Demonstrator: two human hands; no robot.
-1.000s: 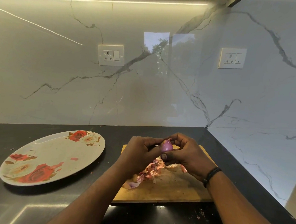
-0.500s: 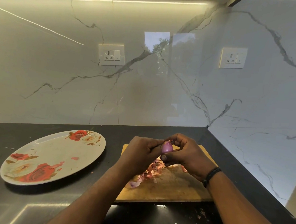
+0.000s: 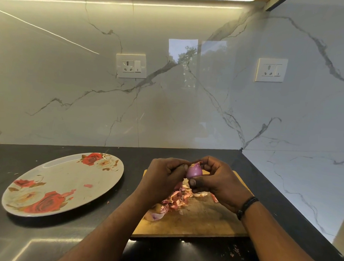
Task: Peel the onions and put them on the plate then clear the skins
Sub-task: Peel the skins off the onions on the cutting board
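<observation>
Lower centre of frame, right hand (image 3: 218,182) pinching a purple onion (image 3: 194,171), left hand (image 3: 163,179) curled, fingertips gripping its skin, skins (image 3: 174,200) on cutting board (image 3: 203,221) below, flowered plate (image 3: 64,183) lower left

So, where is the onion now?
In the head view, the onion is right of centre, held between the left hand and right hand, above the cutting board.

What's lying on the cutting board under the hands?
A pile of onion skins lies on the cutting board. The left hand and forearm cover part of it; whether another onion sits beneath is hidden.
</observation>
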